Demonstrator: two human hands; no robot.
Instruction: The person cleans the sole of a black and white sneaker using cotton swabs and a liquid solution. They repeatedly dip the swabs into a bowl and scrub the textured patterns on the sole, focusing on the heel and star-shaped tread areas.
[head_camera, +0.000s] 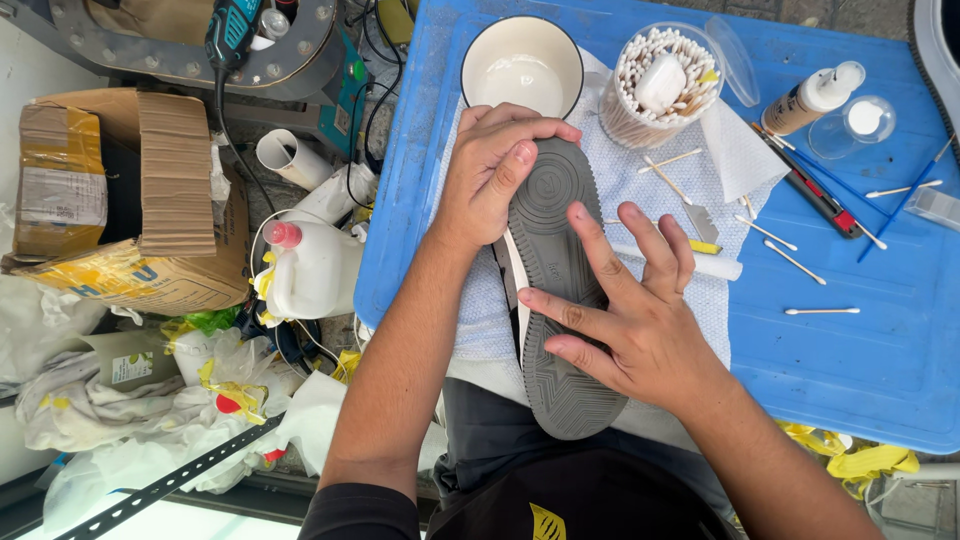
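Observation:
A shoe lies sole up, its grey sole (556, 262) facing me, on a white cloth (640, 180) over a blue tray table (880, 340). My left hand (494, 172) grips the toe end, thumb pressed on the sole's front tread. My right hand (628, 312) rests on the middle and heel of the sole with fingers spread, holding the shoe's right side.
A white bowl (522, 66) and a clear tub of cotton swabs (660, 82) stand behind the shoe. A glue bottle (812, 98), small cup (862, 122), loose swabs and tools lie at right. A cardboard box (130, 200), white jug (312, 268) and rags sit on the floor at left.

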